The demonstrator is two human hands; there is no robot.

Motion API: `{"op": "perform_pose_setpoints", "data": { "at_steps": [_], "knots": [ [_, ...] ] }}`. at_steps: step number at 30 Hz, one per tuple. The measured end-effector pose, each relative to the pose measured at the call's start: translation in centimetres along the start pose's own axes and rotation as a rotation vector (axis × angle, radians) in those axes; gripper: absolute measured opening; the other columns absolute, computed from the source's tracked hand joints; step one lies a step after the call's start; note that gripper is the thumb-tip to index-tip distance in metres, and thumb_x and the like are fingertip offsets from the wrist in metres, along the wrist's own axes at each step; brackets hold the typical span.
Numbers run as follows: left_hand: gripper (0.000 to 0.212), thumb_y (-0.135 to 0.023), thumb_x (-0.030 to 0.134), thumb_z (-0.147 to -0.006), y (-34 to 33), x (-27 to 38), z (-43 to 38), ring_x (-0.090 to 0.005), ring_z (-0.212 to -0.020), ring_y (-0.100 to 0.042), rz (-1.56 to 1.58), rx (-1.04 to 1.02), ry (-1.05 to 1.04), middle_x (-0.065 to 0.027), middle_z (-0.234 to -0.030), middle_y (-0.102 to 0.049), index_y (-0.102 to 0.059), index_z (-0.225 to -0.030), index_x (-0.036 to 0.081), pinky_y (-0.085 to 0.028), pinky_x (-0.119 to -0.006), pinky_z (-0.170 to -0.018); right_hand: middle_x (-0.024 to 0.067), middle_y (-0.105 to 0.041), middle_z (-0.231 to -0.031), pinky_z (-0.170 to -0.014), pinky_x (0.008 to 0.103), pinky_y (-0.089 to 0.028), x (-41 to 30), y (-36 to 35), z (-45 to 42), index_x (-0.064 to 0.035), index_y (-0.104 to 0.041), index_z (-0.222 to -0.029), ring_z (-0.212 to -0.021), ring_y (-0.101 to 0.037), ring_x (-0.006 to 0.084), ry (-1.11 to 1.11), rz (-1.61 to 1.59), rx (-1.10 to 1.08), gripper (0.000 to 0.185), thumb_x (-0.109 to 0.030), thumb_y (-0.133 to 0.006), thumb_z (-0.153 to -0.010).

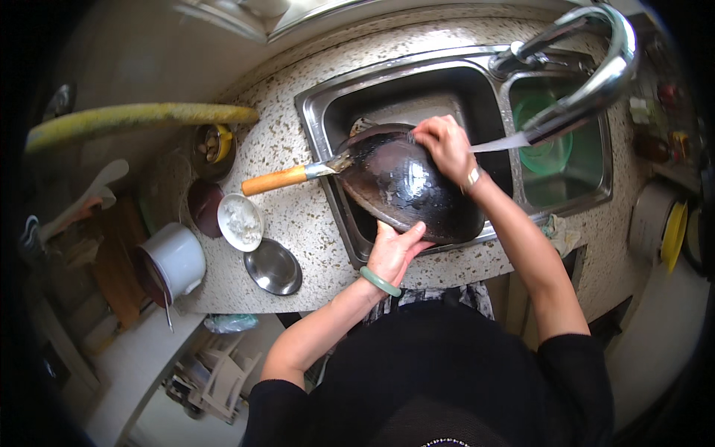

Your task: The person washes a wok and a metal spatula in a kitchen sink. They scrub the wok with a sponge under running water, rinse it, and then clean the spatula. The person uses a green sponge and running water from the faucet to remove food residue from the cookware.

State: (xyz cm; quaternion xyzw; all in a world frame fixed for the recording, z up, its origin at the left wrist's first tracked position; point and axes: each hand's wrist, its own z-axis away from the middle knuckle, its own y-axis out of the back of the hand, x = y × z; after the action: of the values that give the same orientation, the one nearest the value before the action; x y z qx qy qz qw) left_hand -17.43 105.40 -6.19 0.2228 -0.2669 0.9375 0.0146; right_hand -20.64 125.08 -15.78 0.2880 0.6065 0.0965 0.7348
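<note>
A dark wok (391, 173), wet and shiny, is tilted over the left basin of a steel double sink (313, 120), its outer underside facing up. Its wooden handle (273, 180) reaches left over the counter. My left hand (394, 246) grips the near rim, thumb on the outside. With bent fingers, my right hand (444, 142) presses a small grey scouring pad (412, 137), mostly hidden, against the wok's far side. From the chrome faucet (606, 72) a water stream (500, 144) runs toward my right wrist.
On the speckled counter (313, 223), left, stand a bowl of white matter (241, 222), a shiny metal dish (272, 267), a maroon container (205, 208) and a white pot (176, 260). A yellow hose (145, 118) arches behind. The right basin holds a green bowl (539, 153); a cloth (561, 234) lies nearby.
</note>
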Motion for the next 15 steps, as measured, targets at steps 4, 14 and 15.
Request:
{"op": "perform_pose_setpoints", "data": {
  "at_steps": [4, 14, 15],
  "knots": [
    [0.045, -0.042, 0.023, -0.104, 0.9, 0.1, -1.4, -0.0278, -0.128, -0.045, 0.300, -0.032, 0.044, -0.0117, -0.140, -0.042, -0.021, -0.143, 0.015, -0.041, -0.052, -0.106, 0.0097, -0.070, -0.098, -0.086, 0.0349, -0.048, -0.6, -0.2, 3.3, -0.0052, -0.071, -0.094, -0.093, -0.062, 0.0276, 0.144, -0.041, 0.167, 0.014, -0.011, -0.068, -0.082],
    [0.045, -0.039, 0.033, -0.103, -1.4, 1.8, -3.1, -0.0321, -0.129, -0.047, 0.235, -0.006, 0.023, -0.0173, -0.139, -0.047, -0.035, -0.137, 0.003, -0.039, -0.054, -0.107, 0.0080, -0.068, -0.094, -0.085, 0.0335, -0.049, 0.3, 3.8, 10.8, -0.0036, -0.070, -0.087, -0.093, -0.061, 0.0232, -0.003, -0.161, 0.434, 0.008, -0.001, -0.068, -0.079],
    [0.044, -0.039, 0.032, -0.103, -1.4, 1.8, -3.3, -0.0318, -0.128, -0.047, 0.230, 0.005, 0.021, -0.0170, -0.138, -0.047, -0.034, -0.138, 0.005, -0.040, -0.055, -0.106, 0.0076, -0.068, -0.095, -0.086, 0.0335, -0.048, -0.6, 3.3, 10.5, -0.0036, -0.070, -0.088, -0.093, -0.061, 0.0224, 0.045, -0.170, 0.435, 0.009, -0.001, -0.069, -0.079]
  ]
}}
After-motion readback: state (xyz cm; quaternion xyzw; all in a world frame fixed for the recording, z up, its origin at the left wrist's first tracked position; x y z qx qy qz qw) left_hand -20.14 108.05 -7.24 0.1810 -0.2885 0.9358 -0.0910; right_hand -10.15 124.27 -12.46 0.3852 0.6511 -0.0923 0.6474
